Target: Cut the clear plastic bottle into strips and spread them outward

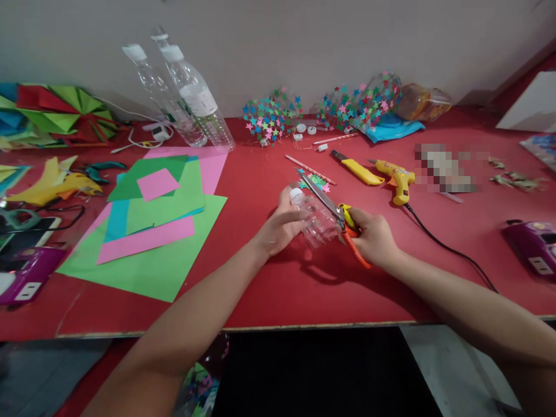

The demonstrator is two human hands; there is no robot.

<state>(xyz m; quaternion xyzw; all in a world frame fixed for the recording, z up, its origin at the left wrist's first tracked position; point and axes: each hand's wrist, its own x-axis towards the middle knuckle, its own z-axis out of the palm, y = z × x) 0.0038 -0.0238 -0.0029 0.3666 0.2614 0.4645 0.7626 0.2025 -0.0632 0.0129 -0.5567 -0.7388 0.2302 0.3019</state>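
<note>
Over the table (256, 295), the left hand (280, 226) pinches a bottle piece (316, 223) near its cap (296, 196). Likely flimsy, it's best held there; the right hand (377, 236) grips scissors (332, 208)

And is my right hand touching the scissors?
Touching. The head view shows the right hand closed around the handles of the scissors, one orange handle showing below it.
</note>
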